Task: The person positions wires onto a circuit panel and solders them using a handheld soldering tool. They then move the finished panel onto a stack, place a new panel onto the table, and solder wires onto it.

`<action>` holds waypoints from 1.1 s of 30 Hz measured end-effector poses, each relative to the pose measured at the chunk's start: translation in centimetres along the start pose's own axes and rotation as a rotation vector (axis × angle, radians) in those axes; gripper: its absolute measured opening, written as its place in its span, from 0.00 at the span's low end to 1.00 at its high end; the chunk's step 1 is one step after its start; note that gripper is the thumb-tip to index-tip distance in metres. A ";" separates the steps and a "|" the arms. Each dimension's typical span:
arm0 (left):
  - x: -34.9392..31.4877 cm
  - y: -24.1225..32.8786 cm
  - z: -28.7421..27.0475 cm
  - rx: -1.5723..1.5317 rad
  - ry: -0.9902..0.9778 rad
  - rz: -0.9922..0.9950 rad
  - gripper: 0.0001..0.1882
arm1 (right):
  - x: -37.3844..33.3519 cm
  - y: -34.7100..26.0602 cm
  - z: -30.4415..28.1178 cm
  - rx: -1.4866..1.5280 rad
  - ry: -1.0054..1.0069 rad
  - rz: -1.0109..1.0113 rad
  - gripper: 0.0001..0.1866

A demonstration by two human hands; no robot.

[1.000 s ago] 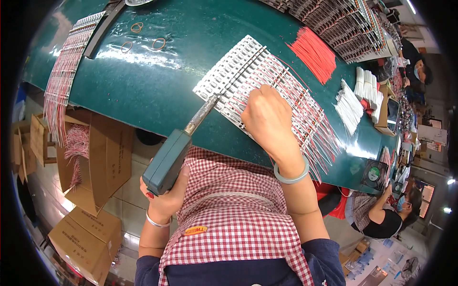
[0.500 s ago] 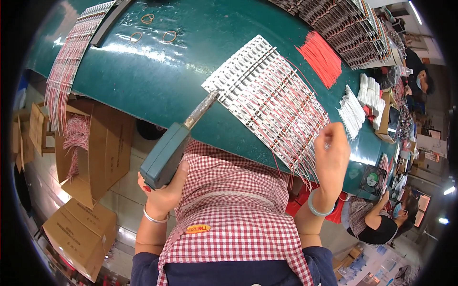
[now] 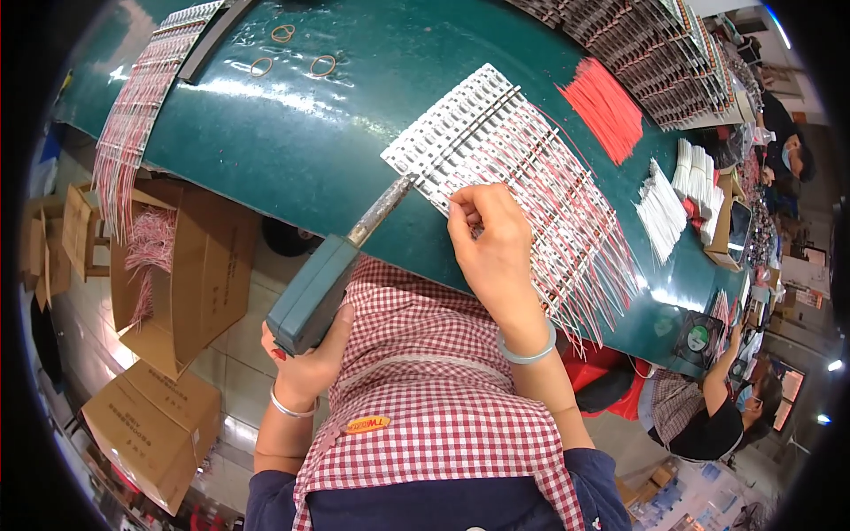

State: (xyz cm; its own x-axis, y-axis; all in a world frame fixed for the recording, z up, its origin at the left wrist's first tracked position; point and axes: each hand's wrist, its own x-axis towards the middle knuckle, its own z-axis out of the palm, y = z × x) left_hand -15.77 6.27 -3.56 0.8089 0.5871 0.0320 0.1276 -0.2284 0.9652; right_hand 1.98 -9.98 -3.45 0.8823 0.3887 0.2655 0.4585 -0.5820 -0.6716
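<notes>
On the green table (image 3: pixel 292 133), right at the near edge, sits the rack (image 3: pixel 496 168) of white strips with red and white wires fanning off toward the right. Right hand (image 3: pixel 496 248) is pinched shut on one thin wire at the rack's near side. Left hand (image 3: pixel 305 363) is wrapped around the iron (image 3: pixel 332 274), tip touching or just shy of the rack's corner, can't tell which. Risky bit imo: that tip is close to the pinching fingers (image 3: pixel 465 212), so a small slip could burn skin or melt insulation. The rack also overhangs near the edge, so a tug could drag it off. Loose red wires (image 3: pixel 606 106) and rubber bands (image 3: pixel 283 34) lie farther back, boxes (image 3: pixel 177 283) below.
</notes>
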 end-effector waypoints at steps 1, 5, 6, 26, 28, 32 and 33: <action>-0.1 -0.1 0.0 0.024 -0.007 0.006 0.11 | 0.1 0.0 0.2 0.001 -0.001 0.000 0.06; 0.5 -0.1 0.4 0.018 -0.003 0.150 0.11 | 0.3 -0.2 0.4 -0.101 0.029 -0.049 0.05; 0.6 -0.1 0.5 0.007 -0.014 0.153 0.11 | 0.3 -0.2 0.5 -0.103 0.031 -0.047 0.05; 1.1 0.6 1.0 -0.013 -0.121 0.106 0.09 | 0.2 -0.4 1.0 -0.165 0.030 -0.040 0.05; 1.2 0.8 0.8 0.029 -0.138 0.107 0.09 | 0.2 -0.4 1.0 -0.171 0.031 -0.044 0.05; 0.4 -0.5 0.5 0.065 -0.127 0.163 0.11 | 0.5 -0.4 0.8 -0.196 0.030 -0.050 0.05; 0.0 -0.8 0.5 -0.013 -0.089 0.067 0.11 | 0.6 -0.4 0.8 -0.211 0.032 -0.059 0.04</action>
State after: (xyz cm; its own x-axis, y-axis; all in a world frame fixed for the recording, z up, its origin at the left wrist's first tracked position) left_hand -15.62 6.09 -4.49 0.8631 0.4996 0.0744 0.0643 -0.2548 0.9649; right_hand 2.28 -8.95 -3.55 0.8546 0.4060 0.3238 0.5188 -0.6968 -0.4953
